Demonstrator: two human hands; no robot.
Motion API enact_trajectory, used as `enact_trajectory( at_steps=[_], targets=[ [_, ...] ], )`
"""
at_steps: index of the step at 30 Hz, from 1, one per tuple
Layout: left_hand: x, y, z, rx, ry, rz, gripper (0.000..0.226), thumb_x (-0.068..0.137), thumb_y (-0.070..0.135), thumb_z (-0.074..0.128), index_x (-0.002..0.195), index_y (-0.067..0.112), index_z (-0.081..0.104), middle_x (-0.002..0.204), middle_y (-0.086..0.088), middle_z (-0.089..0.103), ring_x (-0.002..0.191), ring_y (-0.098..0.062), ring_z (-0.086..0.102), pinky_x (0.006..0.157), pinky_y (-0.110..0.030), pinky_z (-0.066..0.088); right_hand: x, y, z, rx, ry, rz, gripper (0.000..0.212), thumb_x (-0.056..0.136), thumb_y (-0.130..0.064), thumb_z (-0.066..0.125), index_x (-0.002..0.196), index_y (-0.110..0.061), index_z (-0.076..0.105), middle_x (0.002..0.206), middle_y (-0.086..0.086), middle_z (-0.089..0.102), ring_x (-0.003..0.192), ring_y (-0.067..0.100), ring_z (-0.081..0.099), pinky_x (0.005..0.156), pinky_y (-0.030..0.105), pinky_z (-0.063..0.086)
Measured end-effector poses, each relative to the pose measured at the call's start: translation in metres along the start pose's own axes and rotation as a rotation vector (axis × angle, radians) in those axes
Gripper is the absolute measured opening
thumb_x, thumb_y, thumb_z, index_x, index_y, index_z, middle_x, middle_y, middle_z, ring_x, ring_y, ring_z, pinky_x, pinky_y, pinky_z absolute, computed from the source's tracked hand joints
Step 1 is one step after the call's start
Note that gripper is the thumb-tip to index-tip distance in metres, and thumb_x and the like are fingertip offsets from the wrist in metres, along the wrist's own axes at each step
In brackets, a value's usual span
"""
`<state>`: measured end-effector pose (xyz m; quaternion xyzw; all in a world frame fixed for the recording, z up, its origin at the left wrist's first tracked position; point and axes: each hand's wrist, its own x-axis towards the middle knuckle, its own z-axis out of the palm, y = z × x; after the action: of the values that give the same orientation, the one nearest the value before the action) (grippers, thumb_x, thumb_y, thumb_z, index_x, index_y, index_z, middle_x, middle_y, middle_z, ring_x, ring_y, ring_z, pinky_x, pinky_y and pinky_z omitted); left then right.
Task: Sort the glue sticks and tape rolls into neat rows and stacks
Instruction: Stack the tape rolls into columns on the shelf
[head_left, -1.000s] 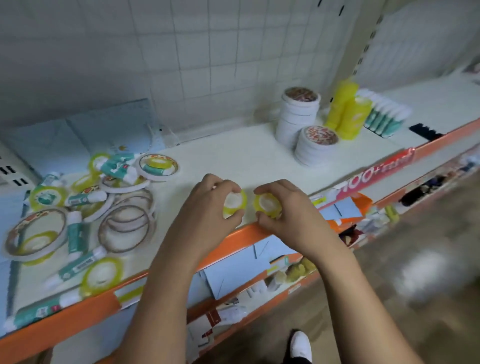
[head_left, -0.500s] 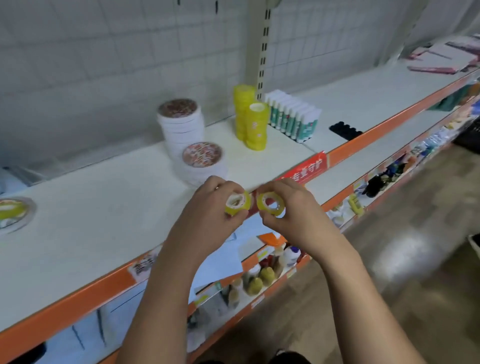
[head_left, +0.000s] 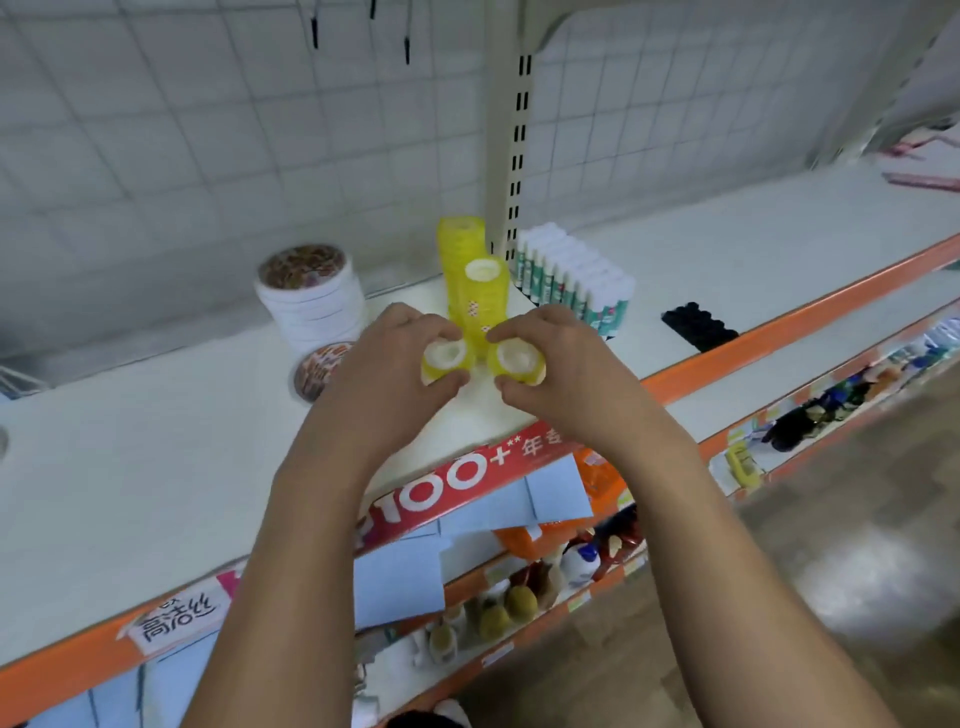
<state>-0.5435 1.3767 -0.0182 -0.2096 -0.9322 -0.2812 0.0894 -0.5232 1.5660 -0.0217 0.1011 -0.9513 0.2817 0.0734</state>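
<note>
The white shelf (head_left: 156, 467) carries everything, grouped by kind. Left of the front yellow tape stack (head_left: 485, 296) stands the white tape stack (head_left: 311, 296). To its right the glue-stick row (head_left: 576, 280) stands upright. Just in front of that yellow stack, my left hand (head_left: 384, 364) pinches the left yellow roll (head_left: 445, 358) and my right hand (head_left: 561, 364) pinches the right yellow roll (head_left: 517, 358). I hold both flat, cores up, which I judge suits stacking them on top.

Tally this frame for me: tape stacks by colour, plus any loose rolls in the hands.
Yellow tape stacks: 2, rear yellow stack and front yellow stack.
White tape stacks: 2, tall white stack and low white stack.
Loose yellow rolls: 2, left roll in the left hand, right roll in the right hand.
Total: 6.
</note>
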Motion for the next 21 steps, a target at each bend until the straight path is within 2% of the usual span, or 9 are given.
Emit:
enact_trajectory(
  at_steps=[4,10,13,17,21],
  targets=[
    [0.036,-0.008,-0.009,0.01,0.003,-0.02,0.038,0.082,0.025,0.075,0.118,0.019,0.065,0.114,-0.005,0.055,0.097,-0.018,0.054,0.088,-0.029,0.042,0.041,-0.001,-0.014,-0.043,0.015,-0.033,0.047,0.081,-0.023,0.072,0.126,-0.024,0.061,0.119,0.007,0.051,0.107,0.022,0.055,0.092,0.024,0.039],
    [0.073,-0.015,-0.019,0.04,0.023,0.022,0.035,0.08,0.019,0.076,0.113,0.012,0.068,0.11,-0.011,0.061,0.101,-0.027,0.057,0.092,-0.038,0.043,0.092,0.003,-0.024,-0.125,0.083,-0.081,0.053,0.081,-0.027,0.072,0.13,-0.018,0.056,0.121,0.007,0.058,0.111,0.023,0.055,0.092,0.03,0.042],
    [0.083,-0.017,-0.025,0.037,0.024,0.004,0.033,0.08,0.017,0.076,0.112,0.014,0.069,0.111,-0.011,0.062,0.099,-0.028,0.058,0.09,-0.038,0.045,0.108,0.005,-0.022,-0.14,0.061,-0.103,0.053,0.082,-0.026,0.072,0.131,-0.015,0.056,0.124,0.007,0.059,0.114,0.024,0.054,0.095,0.035,0.043],
    [0.093,-0.018,-0.028,0.079,0.032,-0.028,0.033,0.081,0.018,0.076,0.113,0.015,0.07,0.113,-0.011,0.063,0.097,-0.028,0.059,0.088,-0.032,0.043,0.121,0.012,-0.019,-0.179,0.011,-0.139,0.054,0.083,-0.031,0.071,0.132,-0.017,0.055,0.125,0.007,0.06,0.113,0.026,0.056,0.096,0.039,0.043],
    [0.102,-0.014,-0.028,0.121,0.068,-0.075,0.035,0.081,0.023,0.076,0.115,0.018,0.069,0.115,-0.009,0.063,0.099,-0.027,0.06,0.09,-0.03,0.041,0.13,0.021,-0.023,-0.163,-0.025,-0.174,0.056,0.082,-0.034,0.073,0.132,-0.018,0.055,0.125,0.006,0.06,0.115,0.024,0.055,0.098,0.039,0.041]
  ],
)
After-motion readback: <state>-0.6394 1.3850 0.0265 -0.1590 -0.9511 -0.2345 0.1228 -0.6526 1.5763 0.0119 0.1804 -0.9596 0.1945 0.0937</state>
